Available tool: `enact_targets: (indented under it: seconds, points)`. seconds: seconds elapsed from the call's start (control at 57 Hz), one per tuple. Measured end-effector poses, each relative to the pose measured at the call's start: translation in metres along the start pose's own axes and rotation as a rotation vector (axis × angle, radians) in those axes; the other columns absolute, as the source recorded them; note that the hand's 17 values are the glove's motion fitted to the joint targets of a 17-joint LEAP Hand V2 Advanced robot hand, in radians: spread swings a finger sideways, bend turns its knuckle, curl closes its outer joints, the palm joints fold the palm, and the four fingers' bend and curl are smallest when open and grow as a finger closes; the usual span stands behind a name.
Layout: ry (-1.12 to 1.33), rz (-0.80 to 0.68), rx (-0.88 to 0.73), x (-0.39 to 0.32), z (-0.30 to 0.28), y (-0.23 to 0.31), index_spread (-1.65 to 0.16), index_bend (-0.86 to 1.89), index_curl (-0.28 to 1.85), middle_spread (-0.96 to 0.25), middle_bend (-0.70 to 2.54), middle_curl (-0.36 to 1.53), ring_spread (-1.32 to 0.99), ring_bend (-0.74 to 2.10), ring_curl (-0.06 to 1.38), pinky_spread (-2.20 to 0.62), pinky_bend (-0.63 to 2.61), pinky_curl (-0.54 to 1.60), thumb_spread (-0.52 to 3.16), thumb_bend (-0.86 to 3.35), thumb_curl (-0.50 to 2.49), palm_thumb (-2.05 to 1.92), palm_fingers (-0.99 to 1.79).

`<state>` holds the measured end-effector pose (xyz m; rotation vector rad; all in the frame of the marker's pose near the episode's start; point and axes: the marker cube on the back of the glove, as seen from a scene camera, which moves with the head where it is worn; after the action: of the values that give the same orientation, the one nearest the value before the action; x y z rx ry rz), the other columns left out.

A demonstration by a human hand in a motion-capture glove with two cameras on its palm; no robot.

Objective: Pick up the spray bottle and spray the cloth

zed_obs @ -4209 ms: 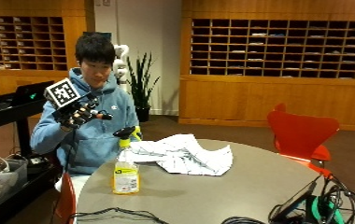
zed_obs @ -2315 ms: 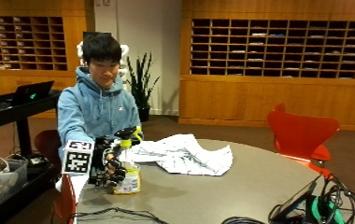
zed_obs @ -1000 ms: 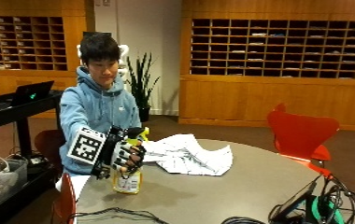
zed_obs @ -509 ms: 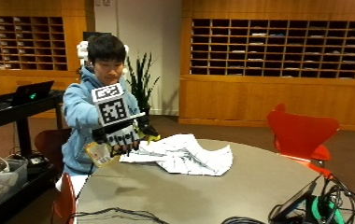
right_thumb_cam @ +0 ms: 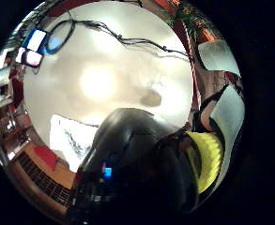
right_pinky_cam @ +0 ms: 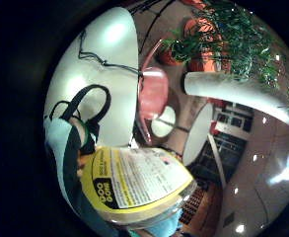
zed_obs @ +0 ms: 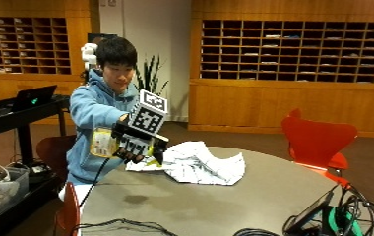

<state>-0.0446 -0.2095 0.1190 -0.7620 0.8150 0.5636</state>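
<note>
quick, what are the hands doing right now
Right hand: grips the spray bottle, lifted off the table beside the cloth.
Other hand: not visible, cannot tell.

A round grey table (zed_obs: 239, 196) bears a crumpled white cloth (zed_obs: 197, 164) and cables (zed_obs: 121, 227).

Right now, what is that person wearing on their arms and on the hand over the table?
The arms are in the light blue sleeves of a hooded sweatshirt. The right hand wears a black glove with black straps. Not much more of the glove can be made out.
</note>
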Motion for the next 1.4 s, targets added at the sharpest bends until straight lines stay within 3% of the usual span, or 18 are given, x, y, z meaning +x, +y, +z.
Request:
enact_targets:
  seconds: [0.614,0.965,1.157,1.403]
  points:
    - [-0.023,0.054,-0.034,0.015,-0.014,0.006,-0.19,0.38,0.51,-0.18,0.58,0.48,-0.2,0.59,0.44,-0.3,0.38,0.39,0.09,-0.04,0.73,0.94,1.4]
    - [-0.127,-0.048,-0.043,0.002,0.0,0.006,-0.19,0.38,0.52,-0.18,0.58,0.48,-0.2,0.59,0.44,-0.29,0.38,0.39,0.09,-0.04,0.73,0.94,1.4]
    - [-0.357,-0.218,0.069,0.003,-0.026,0.031,-0.19,0.38,0.52,-0.18,0.58,0.48,-0.2,0.59,0.44,-0.29,0.39,0.39,0.09,-0.04,0.73,0.94,1.4]
    - [-0.956,-0.566,0.16,-0.018,-0.061,0.076,-0.19,0.37,0.52,-0.18,0.58,0.48,-0.2,0.59,0.44,-0.29,0.39,0.39,0.1,-0.04,0.73,0.95,1.4]
